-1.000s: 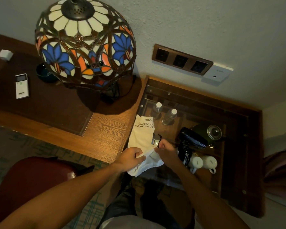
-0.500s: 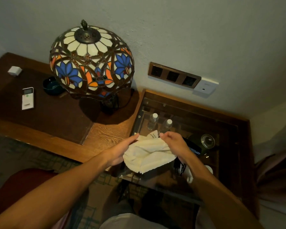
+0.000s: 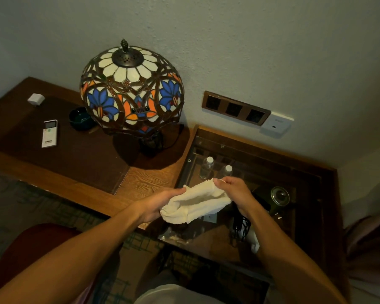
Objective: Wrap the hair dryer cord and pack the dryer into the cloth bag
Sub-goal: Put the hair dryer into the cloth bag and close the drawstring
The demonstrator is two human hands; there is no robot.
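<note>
Head view: the left hand [image 3: 160,206] and right hand [image 3: 234,194] each pinch the cloth bag [image 3: 194,201], spreading its mouth above the glass table [image 3: 298,216]. The hair dryer [image 3: 259,200] lies right, its cord [image 3: 240,227] bundled; bagging it seems next.

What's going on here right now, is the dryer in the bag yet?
Not yet. The person holds the cloth bag in both hands, the left hand gripping its lower end and the right hand pinching the upper edge, spreading the mouth open. The hair dryer lies on the glass table mostly hidden behind the right hand, with its cord bundled below it. The bag looks empty.
</note>
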